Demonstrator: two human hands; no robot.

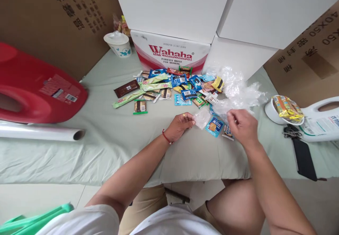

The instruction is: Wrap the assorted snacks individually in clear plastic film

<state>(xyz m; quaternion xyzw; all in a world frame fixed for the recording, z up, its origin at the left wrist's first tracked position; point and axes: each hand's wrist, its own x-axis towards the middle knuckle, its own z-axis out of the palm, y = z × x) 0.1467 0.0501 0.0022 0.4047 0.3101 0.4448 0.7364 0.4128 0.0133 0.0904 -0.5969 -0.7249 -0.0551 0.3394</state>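
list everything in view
snack packets: many, mixed, centre
bags: several, clear, by hands
tablecloth: one, green, beneath
jug: one, red, left
roll: one, whitish, left
cup: one, white, back
carton: one, white/red, back
plain boxes: three, white, back
cardboard boxes: two, brown, sides
tub: one, white, right
tub packets: few, yellow, inside
bottle: one, white, right
black bundle: one, black, right
phone: one, black, right
plastic object: one, green, bottom
shirt: one, white, bottom
left hand: one, bare, centre
right hand: one, bare, right
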